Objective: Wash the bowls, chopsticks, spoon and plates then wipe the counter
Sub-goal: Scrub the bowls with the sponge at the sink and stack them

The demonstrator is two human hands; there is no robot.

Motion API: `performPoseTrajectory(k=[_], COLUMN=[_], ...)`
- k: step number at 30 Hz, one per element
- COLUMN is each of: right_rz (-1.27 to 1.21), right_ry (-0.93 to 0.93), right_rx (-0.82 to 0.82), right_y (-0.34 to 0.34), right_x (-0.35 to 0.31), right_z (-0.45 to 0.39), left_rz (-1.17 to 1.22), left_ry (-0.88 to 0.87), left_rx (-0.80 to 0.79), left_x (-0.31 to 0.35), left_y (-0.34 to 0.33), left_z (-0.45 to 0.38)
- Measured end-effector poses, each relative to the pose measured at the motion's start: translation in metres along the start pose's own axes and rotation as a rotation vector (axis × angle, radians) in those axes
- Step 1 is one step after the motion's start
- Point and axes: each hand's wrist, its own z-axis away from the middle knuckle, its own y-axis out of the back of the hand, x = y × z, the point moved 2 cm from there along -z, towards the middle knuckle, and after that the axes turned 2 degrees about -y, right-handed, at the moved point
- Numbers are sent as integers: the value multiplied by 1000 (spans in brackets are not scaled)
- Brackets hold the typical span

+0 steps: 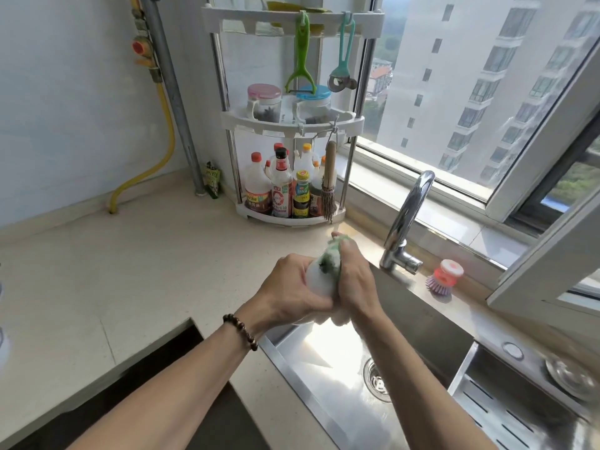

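Observation:
Above the left edge of the steel sink (328,394), my left hand (289,287) grips a small white bowl (319,280) covered in foam. My right hand (354,280) holds a green scouring sponge (334,254) pressed against the bowl's upper side. Soap suds cling to both hands and hide most of the bowl. The beige counter (130,271) stretches to the left. No chopsticks, spoon or plates show in this view.
A chrome faucet (406,222) stands behind the sink, with a pink dish brush (444,277) beside it. A white corner rack (292,131) holds sauce bottles, jars and hanging peelers. A drain tray (519,414) fills the sink's right part. An open window lies right.

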Motion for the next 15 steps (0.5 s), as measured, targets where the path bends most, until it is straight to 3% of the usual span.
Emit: performPoseTrajectory(k=[2, 6, 8, 10, 13, 15], right_rz=[-48, 172, 139, -90, -359, -324], right_ry=[-108, 136, 149, -68, -427, -377], right_rx=[-19, 28, 58, 3, -203, -204], right_y=[6, -13, -16, -13, -13, -17], right_x=[-3, -2, -3, -5, -10, -12], right_z=[-18, 0, 5, -8, -15, -15], left_rz=[17, -24, -29, 72, 387, 551], left_ry=[-15, -18, -29, -12, 41, 87], left_rx=[-20, -35, -84, -100, -23, 56], left_x=[1, -2, 0, 0, -12, -21], left_y=[3, 11, 15, 25, 39, 47], left_z=[4, 2, 3, 6, 13, 16])
